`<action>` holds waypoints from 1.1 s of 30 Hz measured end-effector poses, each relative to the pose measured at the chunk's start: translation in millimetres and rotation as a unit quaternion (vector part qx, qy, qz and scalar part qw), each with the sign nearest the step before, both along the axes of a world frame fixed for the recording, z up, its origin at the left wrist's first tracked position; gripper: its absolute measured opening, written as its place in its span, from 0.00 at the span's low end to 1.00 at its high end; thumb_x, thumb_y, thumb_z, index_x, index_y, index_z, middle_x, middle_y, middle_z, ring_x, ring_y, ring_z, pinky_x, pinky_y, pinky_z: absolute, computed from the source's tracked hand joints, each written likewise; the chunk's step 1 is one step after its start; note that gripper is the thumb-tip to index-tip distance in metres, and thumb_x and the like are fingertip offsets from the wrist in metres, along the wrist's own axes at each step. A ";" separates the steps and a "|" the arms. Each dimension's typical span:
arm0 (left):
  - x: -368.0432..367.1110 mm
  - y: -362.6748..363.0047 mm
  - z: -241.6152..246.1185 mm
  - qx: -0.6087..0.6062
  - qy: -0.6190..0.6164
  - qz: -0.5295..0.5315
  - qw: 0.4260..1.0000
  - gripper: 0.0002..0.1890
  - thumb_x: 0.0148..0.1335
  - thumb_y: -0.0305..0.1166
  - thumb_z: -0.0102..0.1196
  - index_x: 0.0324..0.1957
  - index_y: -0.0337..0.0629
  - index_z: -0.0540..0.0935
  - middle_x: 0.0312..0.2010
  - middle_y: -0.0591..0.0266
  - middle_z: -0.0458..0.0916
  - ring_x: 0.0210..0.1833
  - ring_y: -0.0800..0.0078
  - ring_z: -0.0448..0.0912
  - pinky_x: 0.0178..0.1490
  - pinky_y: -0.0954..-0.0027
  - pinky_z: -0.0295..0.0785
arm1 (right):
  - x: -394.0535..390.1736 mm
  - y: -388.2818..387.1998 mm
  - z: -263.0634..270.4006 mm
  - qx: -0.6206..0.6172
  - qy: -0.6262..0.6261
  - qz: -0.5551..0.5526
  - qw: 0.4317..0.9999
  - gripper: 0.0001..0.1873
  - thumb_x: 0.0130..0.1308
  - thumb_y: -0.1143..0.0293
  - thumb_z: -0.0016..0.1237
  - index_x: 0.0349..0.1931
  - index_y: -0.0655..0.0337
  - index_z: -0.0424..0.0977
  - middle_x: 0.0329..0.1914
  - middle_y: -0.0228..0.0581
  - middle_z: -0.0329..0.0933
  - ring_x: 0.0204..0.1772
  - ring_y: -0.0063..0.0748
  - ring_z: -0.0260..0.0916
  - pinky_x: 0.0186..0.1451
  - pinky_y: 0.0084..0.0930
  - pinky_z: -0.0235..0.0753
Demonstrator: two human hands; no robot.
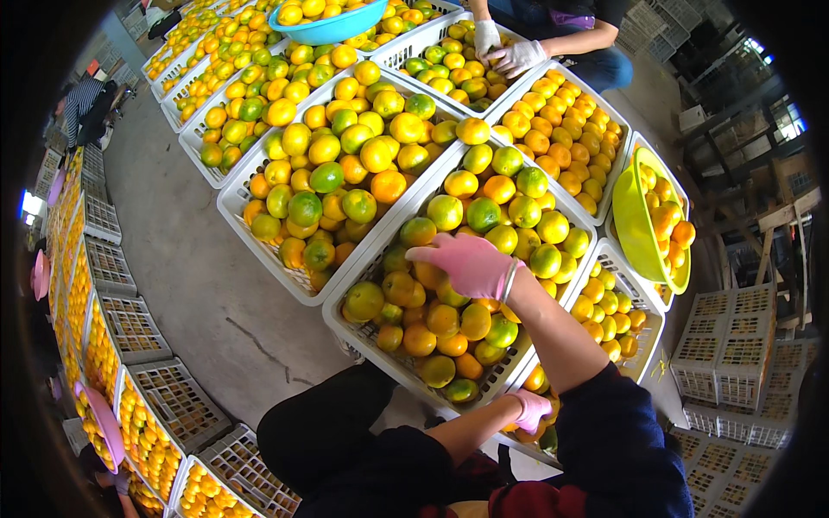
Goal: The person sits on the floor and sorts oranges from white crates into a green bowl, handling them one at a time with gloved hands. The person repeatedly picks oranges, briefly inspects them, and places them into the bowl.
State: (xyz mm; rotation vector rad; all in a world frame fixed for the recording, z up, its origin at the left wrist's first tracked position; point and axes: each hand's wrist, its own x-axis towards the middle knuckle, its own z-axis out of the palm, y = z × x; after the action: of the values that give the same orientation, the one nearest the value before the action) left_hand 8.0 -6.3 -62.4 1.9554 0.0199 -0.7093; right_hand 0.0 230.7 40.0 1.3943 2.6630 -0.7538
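In a pink glove, my right hand (469, 264) reaches over a white plastic crate (337, 309) of mandarins in front of me. Its index finger stretches left above a greenish-orange mandarin (427, 274), and the palm side is hidden. My left hand (532, 410), also pink-gloved, is lower down at a second crate (528, 451) of mandarins, close to my body. Its fingers rest among the fruit there, partly out of sight beside my right sleeve. Whether either hand grips a mandarin cannot be seen. The mandarins (442, 320) range from green to orange.
More mandarin crates (259, 294) adjoin on the left and beyond. A lime-green basin (638, 220) of fruit tilts at the right; a blue basin (330, 26) sits at the back. Another person's gloved hands (518, 57) work in a far crate. Stacked crates (725, 343) stand right.
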 end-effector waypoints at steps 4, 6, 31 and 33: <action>5.3 -2.1 -8.7 0.010 -0.030 -0.015 0.999 0.27 0.54 0.36 0.66 0.58 0.46 0.80 0.52 0.56 0.84 0.54 0.58 0.83 0.57 0.63 0.77 | -48.5 61.8 22.5 -0.023 0.117 -0.168 0.979 0.37 0.62 0.71 0.48 0.73 0.50 0.55 0.58 0.60 0.72 0.59 0.63 0.73 0.60 0.44 0.76; 6.3 -1.7 -12.8 0.017 -0.028 -0.013 0.999 0.26 0.55 0.36 0.65 0.58 0.46 0.80 0.52 0.56 0.84 0.54 0.58 0.83 0.57 0.63 0.77 | -73.9 107.0 19.1 -0.008 0.121 -0.273 0.954 0.43 0.63 0.67 0.50 0.77 0.52 0.44 0.68 0.70 0.63 0.63 0.62 0.72 0.62 0.43 0.76; -2.6 5.5 -0.1 -0.052 -0.031 0.020 0.998 0.28 0.53 0.36 0.66 0.59 0.49 0.80 0.49 0.52 0.85 0.52 0.55 0.83 0.56 0.61 0.77 | 133.9 -116.6 88.8 -0.256 -0.046 -0.254 0.931 0.40 0.63 0.60 0.58 0.74 0.50 0.58 0.59 0.51 0.75 0.56 0.48 0.76 0.63 0.38 0.74; -1.5 5.4 -1.4 -0.065 -0.030 0.022 0.997 0.28 0.52 0.34 0.66 0.58 0.47 0.80 0.49 0.53 0.85 0.52 0.55 0.83 0.56 0.62 0.77 | 115.3 -62.8 71.2 0.020 0.052 -0.213 0.976 0.35 0.66 0.60 0.53 0.73 0.50 0.59 0.56 0.54 0.75 0.55 0.56 0.75 0.60 0.39 0.75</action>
State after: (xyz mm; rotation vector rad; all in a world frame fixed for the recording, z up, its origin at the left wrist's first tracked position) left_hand 6.5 -0.9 -63.7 1.8447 -0.0206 -0.6078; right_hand 115.3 167.9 111.2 2.0252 2.4859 -0.8232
